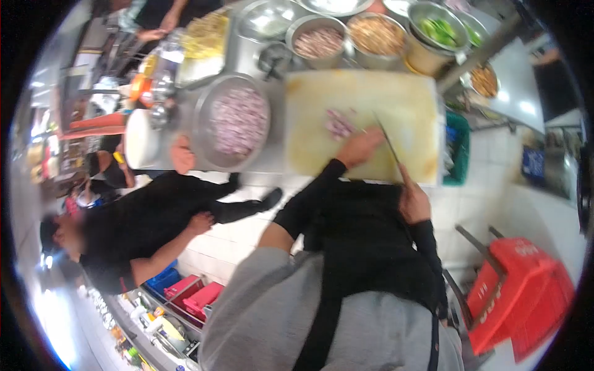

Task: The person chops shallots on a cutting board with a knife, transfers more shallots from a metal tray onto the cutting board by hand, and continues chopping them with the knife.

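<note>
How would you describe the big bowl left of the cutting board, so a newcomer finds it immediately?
Find the large pale cutting board. On the metal counter just left of it stands a wide metal bowl. Unlike the metal pots beyond the board, it holds chopped purple-and-white pieces.

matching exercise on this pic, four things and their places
1. metal-bladed knife
2. round metal bowl of chopped purple pieces
3. green plastic bin
4. pile of chopped purple pieces

A. on the yellowish rectangular cutting board
B. in the right hand
C. past the board's right edge
D. past the board's left edge

Pairs: 1-B, 2-D, 3-C, 4-A
</note>
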Motion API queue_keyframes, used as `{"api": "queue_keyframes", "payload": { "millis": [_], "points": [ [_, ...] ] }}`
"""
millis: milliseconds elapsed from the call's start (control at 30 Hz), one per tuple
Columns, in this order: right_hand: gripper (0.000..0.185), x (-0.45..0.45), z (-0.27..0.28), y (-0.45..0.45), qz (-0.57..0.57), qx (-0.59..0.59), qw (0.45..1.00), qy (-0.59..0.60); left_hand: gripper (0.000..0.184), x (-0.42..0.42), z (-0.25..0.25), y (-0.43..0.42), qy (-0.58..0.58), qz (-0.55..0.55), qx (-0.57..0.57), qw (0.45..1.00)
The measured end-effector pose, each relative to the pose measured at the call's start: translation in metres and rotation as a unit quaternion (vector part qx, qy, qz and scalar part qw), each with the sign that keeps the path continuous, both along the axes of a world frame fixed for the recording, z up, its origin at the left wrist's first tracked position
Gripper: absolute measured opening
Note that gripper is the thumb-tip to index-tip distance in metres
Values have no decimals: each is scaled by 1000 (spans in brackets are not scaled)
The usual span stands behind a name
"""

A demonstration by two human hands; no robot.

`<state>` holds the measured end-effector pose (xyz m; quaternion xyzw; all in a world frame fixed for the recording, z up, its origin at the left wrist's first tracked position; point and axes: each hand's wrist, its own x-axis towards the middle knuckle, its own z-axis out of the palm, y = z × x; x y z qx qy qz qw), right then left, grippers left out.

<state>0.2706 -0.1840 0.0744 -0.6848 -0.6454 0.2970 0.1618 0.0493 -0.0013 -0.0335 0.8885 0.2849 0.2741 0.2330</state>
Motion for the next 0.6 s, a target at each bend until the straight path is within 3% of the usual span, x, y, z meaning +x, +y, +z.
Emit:
{"api": "queue_keyframes", "payload": {
  "millis": [67,167,367,600],
  "points": [
    [84,-2,1,-1,-1,39,999,16,35,7,38,-6,-20,20,-45,999],
    [85,-6,12,-2,-13,0,1000,-17,31,13,55,-10,-55,27,-89,994],
    [90,-11,13,-3,-18,-15,999,-31,27,9,61,-9,-32,48,-37,998],
    [89,-16,21,-5,-31,-22,999,-21,21,5,59,-2,-25,25,-66,997]
  ]
}}
